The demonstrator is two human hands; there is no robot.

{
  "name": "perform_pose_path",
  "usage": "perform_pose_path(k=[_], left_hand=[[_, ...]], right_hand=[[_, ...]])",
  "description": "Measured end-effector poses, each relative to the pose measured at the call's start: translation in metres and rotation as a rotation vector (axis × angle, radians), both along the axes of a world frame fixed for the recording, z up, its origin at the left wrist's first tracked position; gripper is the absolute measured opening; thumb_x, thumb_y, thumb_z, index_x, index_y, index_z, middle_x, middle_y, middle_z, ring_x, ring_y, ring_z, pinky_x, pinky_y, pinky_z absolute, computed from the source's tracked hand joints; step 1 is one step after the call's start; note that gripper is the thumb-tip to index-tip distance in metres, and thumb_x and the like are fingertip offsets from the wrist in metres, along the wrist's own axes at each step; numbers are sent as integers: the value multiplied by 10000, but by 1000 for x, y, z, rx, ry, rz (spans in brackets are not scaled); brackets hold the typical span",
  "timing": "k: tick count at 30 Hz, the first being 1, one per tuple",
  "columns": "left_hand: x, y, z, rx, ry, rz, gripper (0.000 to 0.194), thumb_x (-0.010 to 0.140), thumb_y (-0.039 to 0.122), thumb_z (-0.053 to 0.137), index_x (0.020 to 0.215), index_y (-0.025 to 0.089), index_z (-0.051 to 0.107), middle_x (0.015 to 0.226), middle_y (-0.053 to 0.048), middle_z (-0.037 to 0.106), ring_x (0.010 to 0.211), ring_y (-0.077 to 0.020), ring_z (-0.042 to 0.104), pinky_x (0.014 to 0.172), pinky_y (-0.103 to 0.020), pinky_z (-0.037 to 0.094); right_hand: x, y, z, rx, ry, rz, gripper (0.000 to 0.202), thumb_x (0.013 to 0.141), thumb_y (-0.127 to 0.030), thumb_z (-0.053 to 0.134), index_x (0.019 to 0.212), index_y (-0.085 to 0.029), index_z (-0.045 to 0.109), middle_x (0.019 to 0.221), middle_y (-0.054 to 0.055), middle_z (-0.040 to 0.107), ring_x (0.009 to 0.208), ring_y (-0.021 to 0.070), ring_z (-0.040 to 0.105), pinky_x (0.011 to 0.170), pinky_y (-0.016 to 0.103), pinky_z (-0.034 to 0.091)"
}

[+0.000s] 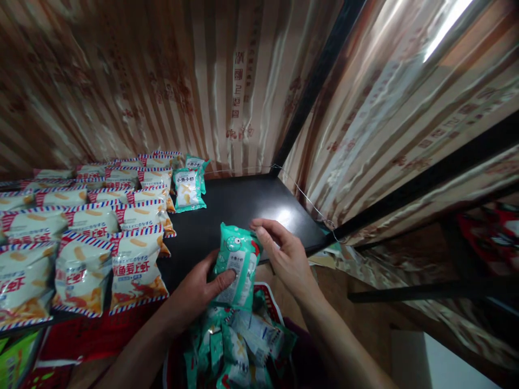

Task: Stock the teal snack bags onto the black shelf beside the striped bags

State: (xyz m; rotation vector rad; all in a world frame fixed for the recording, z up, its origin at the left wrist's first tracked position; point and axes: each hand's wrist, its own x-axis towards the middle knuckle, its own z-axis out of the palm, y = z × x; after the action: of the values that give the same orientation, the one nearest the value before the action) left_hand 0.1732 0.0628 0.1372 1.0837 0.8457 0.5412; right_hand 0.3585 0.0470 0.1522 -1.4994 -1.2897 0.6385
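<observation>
My left hand (206, 283) grips a green snack bag (236, 270) by its left side, the thumb lying across the bag's front. At the bag's upper right corner, my right hand (279, 254) has its thumb and forefinger pinched together; whether they hold the edge of the bag I cannot make out for sure. Below both hands, a red basket (273, 303) with a white rim is filled with more green snack bags (233, 346). Two similar green bags (188, 188) stand one behind the other on the black shelf (239, 200).
Rows of white snack bags (138, 265) with red and blue striped edges fill the shelf's left part. A thin wire (304, 194) runs along the shelf's back and right edges. Black frame bars (385, 189) slant at the right, before a patterned curtain (227, 81). A white box (446, 356) sits lower right.
</observation>
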Motion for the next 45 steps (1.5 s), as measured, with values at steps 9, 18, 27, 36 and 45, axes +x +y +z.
perform_pose_path(k=[9, 18, 27, 36, 45], left_hand=[[0, -5, 5, -167, -116, 149, 468, 724, 386, 698, 1151, 218, 604, 1136, -85, 670, 1089, -294, 594, 938, -416, 443], [-4, -4, 0, -138, -105, 72, 542, 722, 390, 706, 1225, 231, 579, 1181, -91, 653, 1186, -310, 530, 959, -432, 439], [1, -7, -2, -257, -183, 156, 529, 740, 403, 689, 1225, 218, 585, 1132, -101, 677, 1059, -297, 618, 928, -428, 465], [7, 2, 0, -210, -270, 328, 522, 771, 414, 651, 1236, 195, 557, 1197, -87, 646, 1109, -262, 593, 933, -381, 470], [4, 6, 11, -97, -58, 526, 374, 629, 434, 738, 927, 215, 686, 1074, -51, 694, 1181, -279, 537, 985, -363, 443]], right_hand=[[8, 5, -4, -78, 314, 33, 387, 731, -422, 679, 1031, -186, 615, 803, 10, 656, 701, 125, 596, 656, 259, 484], [5, 5, 2, -112, 527, -45, 315, 612, -379, 769, 827, -179, 655, 665, -30, 612, 580, 96, 525, 561, 230, 417], [3, 5, -3, -66, 510, -43, 419, 723, -467, 687, 1039, -201, 616, 727, -17, 608, 645, 107, 554, 613, 240, 465], [-11, -4, -4, -125, 436, 229, 340, 793, -419, 641, 1054, -203, 610, 1008, 65, 687, 962, 178, 635, 870, 350, 504], [-16, -10, -1, -135, 40, 268, 414, 805, -359, 634, 1187, -215, 564, 1075, 62, 659, 944, 182, 628, 818, 344, 533]])
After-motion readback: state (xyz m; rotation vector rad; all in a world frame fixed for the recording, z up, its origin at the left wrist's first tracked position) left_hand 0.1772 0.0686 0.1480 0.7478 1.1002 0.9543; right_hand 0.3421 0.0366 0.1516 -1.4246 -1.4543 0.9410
